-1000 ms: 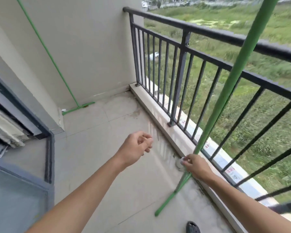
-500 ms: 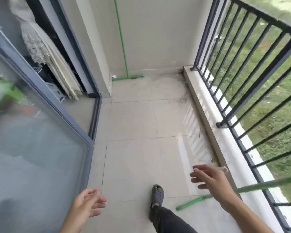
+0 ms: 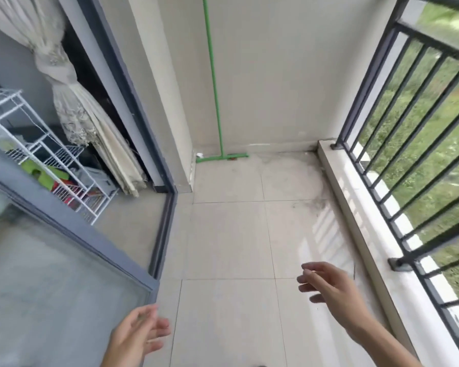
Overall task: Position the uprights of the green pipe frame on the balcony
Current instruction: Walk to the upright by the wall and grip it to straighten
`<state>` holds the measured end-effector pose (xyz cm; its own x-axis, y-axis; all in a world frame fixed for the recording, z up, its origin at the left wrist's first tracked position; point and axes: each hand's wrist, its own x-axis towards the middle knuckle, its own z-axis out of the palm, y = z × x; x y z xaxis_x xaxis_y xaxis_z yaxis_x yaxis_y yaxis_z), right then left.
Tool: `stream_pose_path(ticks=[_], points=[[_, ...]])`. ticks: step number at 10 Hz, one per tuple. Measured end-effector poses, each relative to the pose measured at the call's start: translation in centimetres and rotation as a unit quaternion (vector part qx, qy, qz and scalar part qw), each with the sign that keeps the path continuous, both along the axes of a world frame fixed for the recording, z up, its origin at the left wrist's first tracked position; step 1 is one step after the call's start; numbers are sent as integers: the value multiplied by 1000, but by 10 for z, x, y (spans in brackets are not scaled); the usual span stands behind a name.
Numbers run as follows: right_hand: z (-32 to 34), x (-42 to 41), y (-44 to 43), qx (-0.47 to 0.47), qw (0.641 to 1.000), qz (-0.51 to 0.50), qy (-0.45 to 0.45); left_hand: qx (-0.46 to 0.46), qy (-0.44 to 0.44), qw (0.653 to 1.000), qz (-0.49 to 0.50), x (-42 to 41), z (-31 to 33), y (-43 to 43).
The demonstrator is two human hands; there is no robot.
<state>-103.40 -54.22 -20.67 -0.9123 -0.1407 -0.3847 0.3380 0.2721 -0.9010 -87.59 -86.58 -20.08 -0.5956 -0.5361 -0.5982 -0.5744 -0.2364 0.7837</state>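
Note:
A thin green pipe upright [image 3: 214,83] stands against the far beige wall, its short green foot bar [image 3: 221,157] lying on the floor tiles at the wall's base. My left hand [image 3: 138,337] hovers at the bottom centre-left, fingers spread, holding nothing. My right hand [image 3: 331,290] floats above the tiles at lower right, fingers apart and empty. Both hands are far from the upright. No other green upright is in view.
A dark metal railing [image 3: 408,144] on a pale concrete kerb [image 3: 355,215] bounds the right side. A glass sliding door with grey frame [image 3: 154,144] runs along the left; behind it hang a tied curtain [image 3: 72,102] and a white wire rack [image 3: 45,154].
My right hand let go of the near green upright by the railing, which has left the view. The camera swung left towards the far wall; both hands opened.

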Motion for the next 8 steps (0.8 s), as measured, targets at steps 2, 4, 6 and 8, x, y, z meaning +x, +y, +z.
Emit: stream_pose_path(ticks=[2, 4, 6, 8], points=[[-3, -112, -61, 7, 1000, -16, 15, -25, -5, 995, -100, -104, -14, -71], [-13, -218, -135, -2, 996, -88, 10, -3, -46, 985, -167, -253, -22, -186], [7, -317, -199, -2, 991, -130, 24, 4, 9, 990, -142, -405, 10, -246], [-7, -406, -223, 4, 983, -183, -2, -26, 42, 984, -170, -541, 19, -265]])
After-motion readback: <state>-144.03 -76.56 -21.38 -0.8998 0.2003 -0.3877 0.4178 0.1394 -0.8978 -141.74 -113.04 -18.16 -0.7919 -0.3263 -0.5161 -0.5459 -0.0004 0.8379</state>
